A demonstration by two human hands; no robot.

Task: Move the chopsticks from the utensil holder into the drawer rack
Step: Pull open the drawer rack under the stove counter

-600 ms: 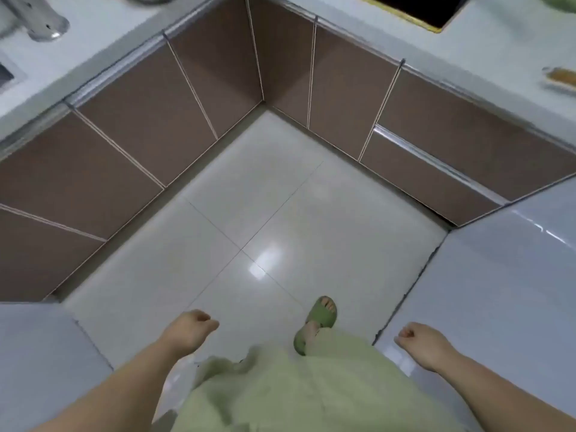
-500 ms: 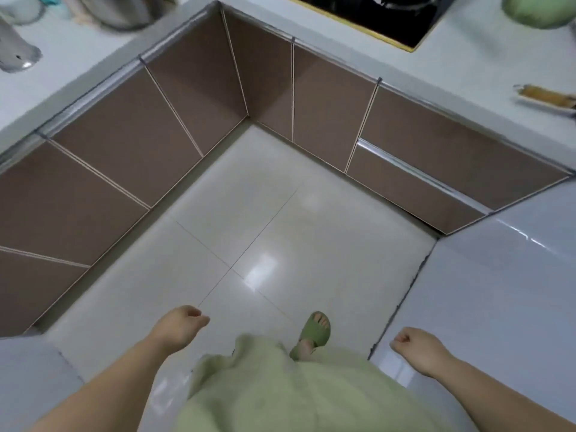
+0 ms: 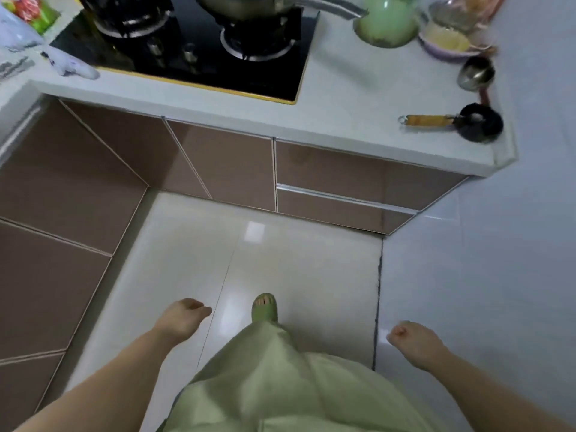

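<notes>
At the far left the brown cabinet doors (image 3: 62, 194) run back to the corner, and above them the counter (image 3: 343, 98) now shows far more than it did half a second ago; the view has lifted and swung right, so the black gas hob (image 3: 193, 54) with its pan (image 3: 249, 7) has come fully into sight, where earlier only its near edge showed; low in the middle the left hand (image 3: 184, 319) hangs over the pale floor tiles (image 3: 280, 260) with fingers loosely curled and nothing in them, much as it was a moment before; just right of it a green slipper (image 3: 264, 308) pokes out from the green garment (image 3: 280, 385); above and right, under the counter, sits a shut drawer front with a metal rail (image 3: 346, 198), probably the drawer meant to take the chopsticks, though its inside is hidden; on the counter's right end lie a green jar (image 3: 388, 23), a ladle (image 3: 475, 74) and a small black brush with a wooden handle (image 3: 452, 121), all blurred; the right hand (image 3: 414, 338) hangs beside the white wall, closed into a loose fist that holds nothing; neither chopsticks nor utensil holder can be seen anywhere, so the task looks barely begun; the turn toward this counter suggests the person is searching for the holder, or heading for the drawer.
</notes>
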